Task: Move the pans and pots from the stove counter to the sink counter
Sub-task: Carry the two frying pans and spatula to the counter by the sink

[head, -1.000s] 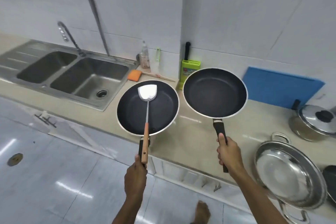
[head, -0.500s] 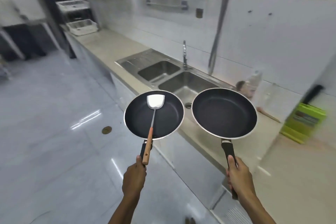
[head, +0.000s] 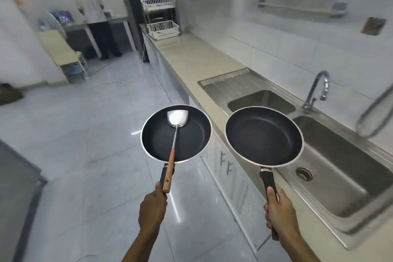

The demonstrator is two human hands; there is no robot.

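Note:
My left hand [head: 152, 206] grips the black handle of a black frying pan [head: 191, 134] together with the wooden handle of a steel spatula [head: 177, 116] whose blade lies in the pan. This pan hangs over the floor, just left of the counter edge. My right hand [head: 279, 214] grips the handle of a second, larger black frying pan [head: 263, 136], held level above the counter front and the near sink basin. Both pans hold no food.
A double steel sink [head: 331, 168] with a drainboard and tap [head: 316, 89] sits at right. The beige sink counter [head: 191, 57] runs away to a white wire rack [head: 161, 27]. A person [head: 93, 19] stands at a far table. Tiled floor lies left.
My view has swung left from the stove counter, along the sink, down the long counter. Both pans stay held in front of me, now past the sink's right end.

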